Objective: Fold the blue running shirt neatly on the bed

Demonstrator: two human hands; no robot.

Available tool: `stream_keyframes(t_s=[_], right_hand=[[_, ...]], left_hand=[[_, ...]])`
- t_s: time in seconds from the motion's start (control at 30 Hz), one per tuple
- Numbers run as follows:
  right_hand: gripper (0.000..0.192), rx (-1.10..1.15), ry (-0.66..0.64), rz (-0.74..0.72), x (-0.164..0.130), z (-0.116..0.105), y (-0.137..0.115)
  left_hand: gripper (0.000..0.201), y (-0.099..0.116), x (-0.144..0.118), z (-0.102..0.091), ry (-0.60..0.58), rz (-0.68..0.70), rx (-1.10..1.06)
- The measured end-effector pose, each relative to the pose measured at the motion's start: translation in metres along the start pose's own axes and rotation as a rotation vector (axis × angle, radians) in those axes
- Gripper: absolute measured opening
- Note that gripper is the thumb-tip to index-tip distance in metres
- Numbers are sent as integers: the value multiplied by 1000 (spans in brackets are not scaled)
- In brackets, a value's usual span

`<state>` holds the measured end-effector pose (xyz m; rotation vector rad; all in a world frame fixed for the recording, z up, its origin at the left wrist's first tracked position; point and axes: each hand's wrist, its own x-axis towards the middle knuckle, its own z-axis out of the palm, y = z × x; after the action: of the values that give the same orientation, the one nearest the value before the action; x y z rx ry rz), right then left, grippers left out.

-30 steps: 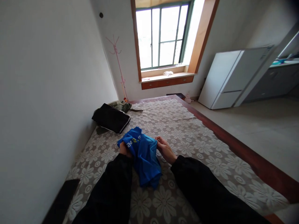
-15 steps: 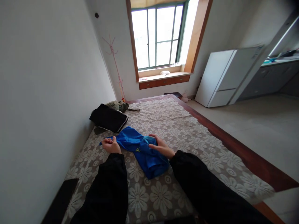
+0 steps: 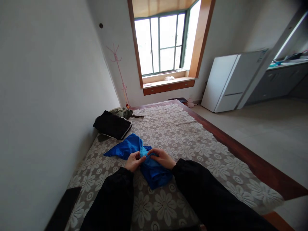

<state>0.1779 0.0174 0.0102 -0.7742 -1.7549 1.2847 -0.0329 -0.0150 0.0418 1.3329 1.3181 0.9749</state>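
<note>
A crumpled blue garment (image 3: 144, 160) lies on the bed's flower-patterned cover (image 3: 192, 141). My left hand (image 3: 133, 161) pinches the blue cloth near its middle. My right hand (image 3: 161, 158) grips the same cloth just to the right, fingertips almost touching the left hand's. One flap of the garment spreads out to the left toward the wall, and a bunched part lies below my hands. Both my arms are in black sleeves.
A folded black garment (image 3: 112, 124) and an olive one (image 3: 123, 112) lie at the bed's far left by the wall. A white fridge (image 3: 228, 83) stands right of the window (image 3: 163, 45). The bed's wooden edge (image 3: 240, 150) borders the tiled floor. A dark object (image 3: 64, 208) sits at the near left.
My left hand moved right, from the garment's left end to its middle, meeting my right hand. The blue cloth is now bunched between both hands.
</note>
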Motion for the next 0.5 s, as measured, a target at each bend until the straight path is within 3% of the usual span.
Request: stream_keyframes(t_s=[0.13,0.2,0.27,0.3,0.37,0.43,0.5], right_hand=[[27,-18,311,-12,5,-9,-3],[31,5,456,-32,6,-20,-10],[35,43,569,-46,6,-33,-17],[36,68,615,-44,5,-41,-21],[39,124,694,-18,0,-55,-26],[40,136,737,20,-10,-67,-28],[41,69,672,62,-25,-71,-27]], left_hand=[[65,12,-28,-20,144,6,-134],[67,18,-56,-31,333,33,-233],[65,19,-92,-38,605,60,-297],[63,16,-113,-40,754,71,-282],[55,4,-157,-40,899,58,-246],[53,-15,-200,-36,998,-32,-171],[53,-34,-238,-30,990,-181,-61]])
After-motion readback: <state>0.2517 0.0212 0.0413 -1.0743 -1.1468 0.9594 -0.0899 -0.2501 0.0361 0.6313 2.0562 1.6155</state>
